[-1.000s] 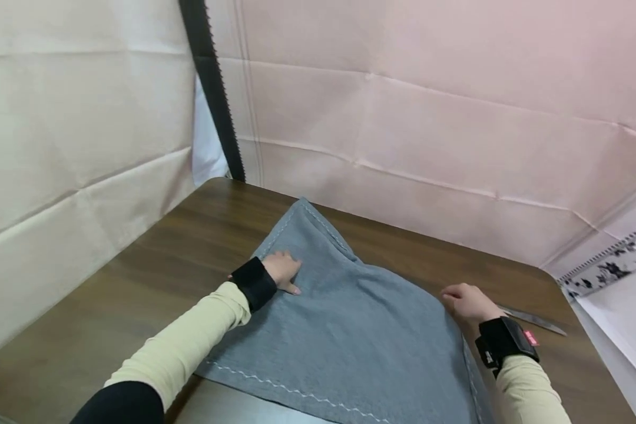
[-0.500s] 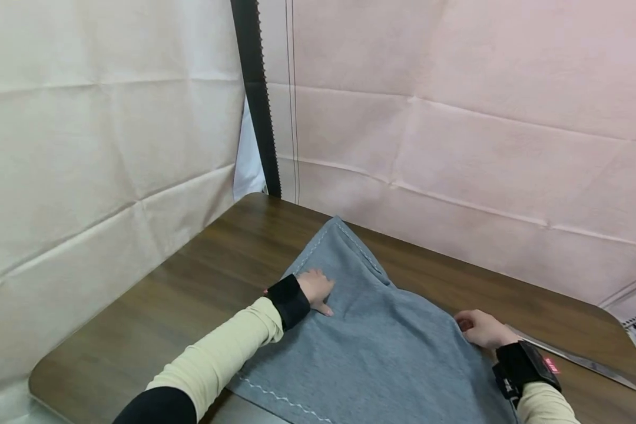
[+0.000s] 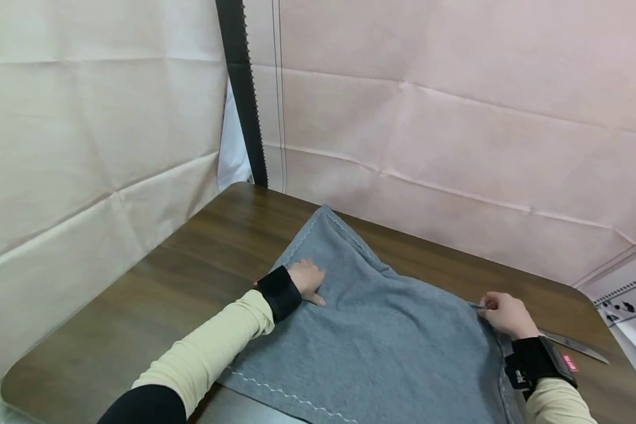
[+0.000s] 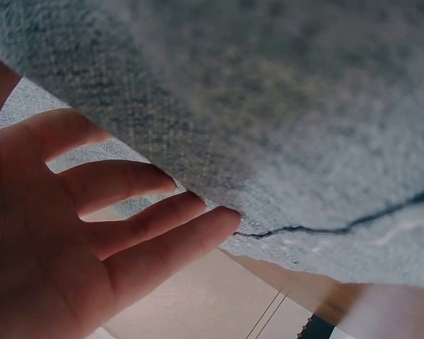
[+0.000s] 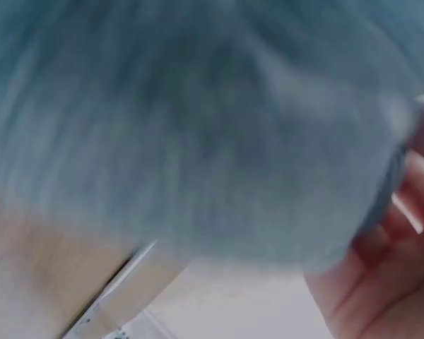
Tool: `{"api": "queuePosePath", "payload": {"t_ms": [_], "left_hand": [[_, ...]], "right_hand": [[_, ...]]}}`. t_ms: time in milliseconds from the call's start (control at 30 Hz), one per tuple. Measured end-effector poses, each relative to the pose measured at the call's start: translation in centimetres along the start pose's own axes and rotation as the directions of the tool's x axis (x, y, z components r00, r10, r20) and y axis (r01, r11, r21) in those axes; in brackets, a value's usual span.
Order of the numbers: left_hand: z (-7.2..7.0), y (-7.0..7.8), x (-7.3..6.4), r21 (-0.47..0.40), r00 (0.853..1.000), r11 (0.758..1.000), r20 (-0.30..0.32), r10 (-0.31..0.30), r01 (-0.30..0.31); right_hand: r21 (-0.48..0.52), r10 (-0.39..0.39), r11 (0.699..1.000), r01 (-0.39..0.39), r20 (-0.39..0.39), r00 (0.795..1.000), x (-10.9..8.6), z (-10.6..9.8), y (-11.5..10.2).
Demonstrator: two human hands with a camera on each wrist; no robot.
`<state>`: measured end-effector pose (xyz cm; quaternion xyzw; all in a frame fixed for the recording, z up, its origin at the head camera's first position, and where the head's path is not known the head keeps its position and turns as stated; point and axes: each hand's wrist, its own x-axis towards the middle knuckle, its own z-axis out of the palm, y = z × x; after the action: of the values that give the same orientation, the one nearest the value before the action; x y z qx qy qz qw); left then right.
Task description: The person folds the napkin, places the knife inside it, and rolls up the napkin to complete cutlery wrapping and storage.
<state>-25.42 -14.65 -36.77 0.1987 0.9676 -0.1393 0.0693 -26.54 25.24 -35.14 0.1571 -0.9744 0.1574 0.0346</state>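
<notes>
A grey-blue cloth (image 3: 392, 330) with pale zigzag stitching along its hems lies over the table, one corner pointing to the back edge. My left hand (image 3: 304, 280) rests on its left part; in the left wrist view the fingers (image 4: 155, 233) are extended and spread, tips right at a cloth edge. With thumb and fingers my right hand (image 3: 509, 315) pinches the cloth's right edge, pulling a small point of fabric outward. The right wrist view is blurred, with cloth filling most of it beside the curled right hand (image 5: 403, 282).
The brown wooden table (image 3: 153, 294) has rounded corners. A thin, blade-like metal piece (image 3: 580, 347) lies behind the right wrist. A flat grey surface (image 3: 244, 406) shows beneath the cloth's front hem. Pale sheeting (image 3: 429, 147) hangs around the back and left.
My right hand has moved outward to the right and now draws the cloth's edge out with it. The left hand stays in place on the cloth. The head view has shifted.
</notes>
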Motion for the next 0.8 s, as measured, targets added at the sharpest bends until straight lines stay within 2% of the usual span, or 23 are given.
{"api": "queuePosePath", "payload": {"t_ms": [167,233,333,400,467,567,667,700,733,800], "left_hand": [[-0.3,-0.1,0.0,0.007,1.000,1.000,0.011,0.003,-0.003],[-0.4,-0.2,0.1,0.009,1.000,1.000,0.023,0.009,-0.009],[-0.4,-0.2,0.1,0.007,0.999,1.000,0.025,0.021,-0.021],[-0.5,-0.3,0.2,0.001,0.999,1.000,0.020,0.029,-0.029],[-0.6,-0.4,0.2,-0.013,0.999,0.999,0.009,0.036,-0.036],[-0.6,-0.6,0.2,-0.041,0.999,0.998,-0.004,0.040,-0.040],[-0.5,-0.5,0.3,-0.062,0.999,0.998,-0.022,0.027,-0.029],[-0.5,-0.4,0.3,-0.070,0.999,0.997,-0.025,0.025,-0.026],[-0.4,-0.3,0.3,-0.077,0.999,0.997,-0.028,0.023,-0.025],[-0.2,0.0,0.4,-0.092,0.999,0.995,-0.035,0.027,-0.030]], "right_hand": [[0.036,0.081,0.996,-0.075,-0.169,0.982,-0.6,-0.2,0.7],[0.058,0.082,0.996,-0.072,-0.205,0.975,-0.7,0.2,0.7],[0.081,0.061,0.996,-0.044,-0.213,0.975,-0.7,0.7,0.8],[0.135,0.068,0.990,-0.042,-0.196,0.978,-0.7,0.7,0.6],[0.230,0.089,0.972,-0.050,-0.164,0.982,-0.7,0.4,0.2],[0.421,0.100,0.905,-0.059,-0.075,0.992,-0.6,-0.1,-0.5],[0.491,0.056,0.868,-0.071,0.046,0.997,-0.2,0.2,-0.8],[0.482,0.047,0.872,-0.083,0.086,0.995,-0.1,0.5,-0.8],[0.449,0.023,0.891,-0.071,0.111,0.994,-0.1,0.9,-0.7],[0.372,0.040,0.923,-0.098,0.163,0.986,-0.1,1.6,-0.7]]}}
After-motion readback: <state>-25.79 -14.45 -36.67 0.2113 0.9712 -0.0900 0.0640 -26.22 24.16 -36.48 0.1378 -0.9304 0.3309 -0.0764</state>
